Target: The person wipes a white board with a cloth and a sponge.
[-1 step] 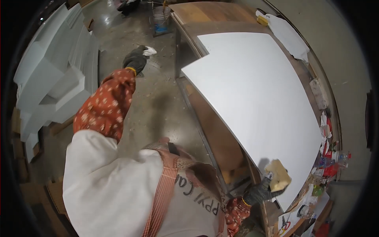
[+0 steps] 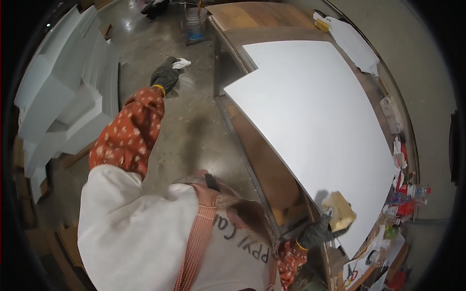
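My left hand (image 2: 165, 75), in a dark glove, reaches out over the floor at arm's length. Its fingers are closed on a crumpled white cloth (image 2: 181, 63). Low on the right, my gloved right hand (image 2: 314, 234) grips a yellowish sponge block (image 2: 341, 212), holding it above the near end of a large white panel (image 2: 315, 111). Whether the sponge touches the panel I cannot tell. The panel lies flat on a workbench (image 2: 272, 34) and has a notch cut in its far left corner. Parts of the right fingers are hidden behind the sponge.
On the left lean stacked pale panels (image 2: 63, 87). A bucket (image 2: 196, 22) stands on the floor beyond the bench. Plastic bottles (image 2: 417, 193), scissors (image 2: 350, 275) and a white cloth (image 2: 354, 43) line the bench's right edge, beside the wall (image 2: 432, 97).
The sponge and my right hand have shifted slightly left and up. My left arm has moved a little left, still holding the white cloth.
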Available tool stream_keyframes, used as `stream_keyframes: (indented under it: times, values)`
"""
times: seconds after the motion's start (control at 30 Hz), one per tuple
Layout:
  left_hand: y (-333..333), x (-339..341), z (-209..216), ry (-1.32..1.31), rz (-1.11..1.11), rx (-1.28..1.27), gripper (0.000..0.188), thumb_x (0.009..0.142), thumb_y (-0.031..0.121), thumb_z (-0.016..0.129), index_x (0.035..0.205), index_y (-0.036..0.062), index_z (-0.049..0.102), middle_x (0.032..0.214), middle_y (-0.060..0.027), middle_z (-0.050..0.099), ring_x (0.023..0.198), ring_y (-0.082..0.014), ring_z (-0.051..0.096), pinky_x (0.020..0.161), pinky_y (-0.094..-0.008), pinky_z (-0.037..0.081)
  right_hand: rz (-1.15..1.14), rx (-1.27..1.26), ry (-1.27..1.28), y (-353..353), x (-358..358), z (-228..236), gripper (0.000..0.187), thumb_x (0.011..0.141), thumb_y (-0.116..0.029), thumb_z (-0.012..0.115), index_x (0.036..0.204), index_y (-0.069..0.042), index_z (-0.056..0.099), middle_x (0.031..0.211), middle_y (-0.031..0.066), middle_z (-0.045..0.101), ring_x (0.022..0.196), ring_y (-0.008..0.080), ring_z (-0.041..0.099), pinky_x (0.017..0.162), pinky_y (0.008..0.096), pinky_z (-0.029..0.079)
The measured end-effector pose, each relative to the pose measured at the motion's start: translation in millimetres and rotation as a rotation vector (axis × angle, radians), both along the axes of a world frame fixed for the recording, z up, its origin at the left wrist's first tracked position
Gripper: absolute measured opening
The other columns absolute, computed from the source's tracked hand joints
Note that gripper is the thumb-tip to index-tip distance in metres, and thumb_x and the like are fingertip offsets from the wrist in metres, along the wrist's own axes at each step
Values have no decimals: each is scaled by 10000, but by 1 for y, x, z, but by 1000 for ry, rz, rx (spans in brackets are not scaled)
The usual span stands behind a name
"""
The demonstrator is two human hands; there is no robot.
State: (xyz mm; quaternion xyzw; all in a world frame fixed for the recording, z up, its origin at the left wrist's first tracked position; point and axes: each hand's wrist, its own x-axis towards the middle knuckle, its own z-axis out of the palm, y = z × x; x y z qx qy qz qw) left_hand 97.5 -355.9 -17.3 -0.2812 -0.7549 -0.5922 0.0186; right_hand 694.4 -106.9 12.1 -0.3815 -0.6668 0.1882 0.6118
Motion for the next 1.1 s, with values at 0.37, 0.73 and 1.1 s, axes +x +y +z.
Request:
stream_keyframes:
  times: [0.37, 0.73, 1.1]
  values:
    - [142, 40, -34, 239, -1241, -52, 467, 820, 272, 672, 1208, 42, 553, 1194, -138, 573, 1099, -254, 557, 945, -366, 453, 23, -293, 137, -37, -145, 18, 728, 770, -156, 746, 1349, 8, 336, 1276, 157, 460, 1145, 258, 486, 966, 375, 446]
    - [13, 116, -13, 253, -972, -130, 263, 756, 149, 687, 985, 28, 645, 940, -131, 663, 818, -261, 651, 728, -355, 538, -135, -315, 397, -83, -129, 7, 804, 752, -235, 779, 1364, -1, 313, 1278, 174, 464, 1141, 279, 493, 952, 414, 475]
    - [-116, 105, -52, -642, -489, -14, 235, 793, 115, 608, 1001, 5, 603, 941, -89, 643, 848, -203, 624, 760, -345, 515, 295, -119, -199, -103, -162, 30, 438, 868, -227, 604, 1180, 57, 487, 1074, 162, 608, 919, 267, 615, 862, 371, 486]
